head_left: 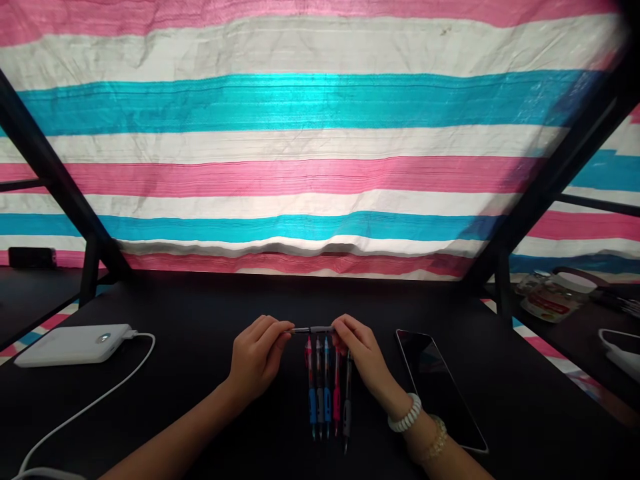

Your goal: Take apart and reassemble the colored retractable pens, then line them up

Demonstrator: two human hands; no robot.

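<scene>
My left hand (260, 353) and my right hand (359, 350) are both closed, pinching opposite ends of a ballpoint pen (321, 329) held level above the black tabletop. This pen has a grey grip toward the right and a thin, lighter section toward the left; whether it is in one piece I cannot tell. Below it several pens lie side by side, tips toward me: a pen with a pink top and blue grip (313, 403), others with blue and grey grips, a pink pen (337, 403) and a grey-grip pen (347, 417) at the right. My right hand partly hides the upper ends of the right-hand pens.
On the black table (200, 300), a white power bank (75, 345) with a white cable (113, 388) lies at left. A smartphone (440, 390) rests beside my right forearm. Black frame bars rise both sides before a striped sheet (320, 177). Jars (557, 297) stand on another surface at right.
</scene>
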